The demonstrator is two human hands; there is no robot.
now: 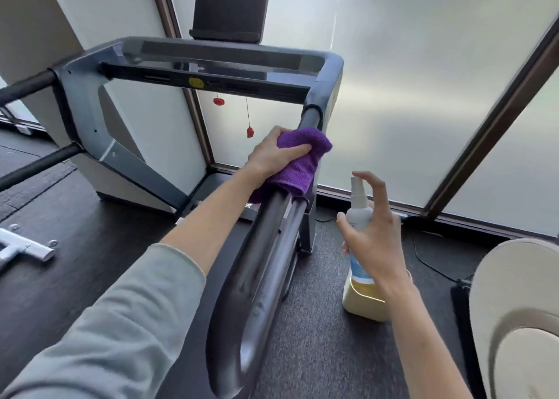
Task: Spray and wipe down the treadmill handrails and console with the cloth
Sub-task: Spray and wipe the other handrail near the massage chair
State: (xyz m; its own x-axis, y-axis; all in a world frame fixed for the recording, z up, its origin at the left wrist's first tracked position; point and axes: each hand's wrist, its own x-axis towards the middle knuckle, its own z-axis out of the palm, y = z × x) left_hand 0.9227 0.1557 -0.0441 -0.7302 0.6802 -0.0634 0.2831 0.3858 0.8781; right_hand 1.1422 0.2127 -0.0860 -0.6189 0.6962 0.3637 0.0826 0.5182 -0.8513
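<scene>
A person's left hand point(273, 150) grips a purple cloth point(302, 159) wrapped over the treadmill's right handrail point(266, 247), just below the console point(217, 62). The right hand point(375, 235) holds a spray bottle point(358, 214) beside the rail, fingers curled round it, index finger raised above the nozzle.

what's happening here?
A person is cleaning a treadmill. Their left hand presses a purple cloth around the right handrail, just below where it joins the console. Their right hand holds a spray bottle off to the side of the rail, index finger raised over the nozzle.
</scene>
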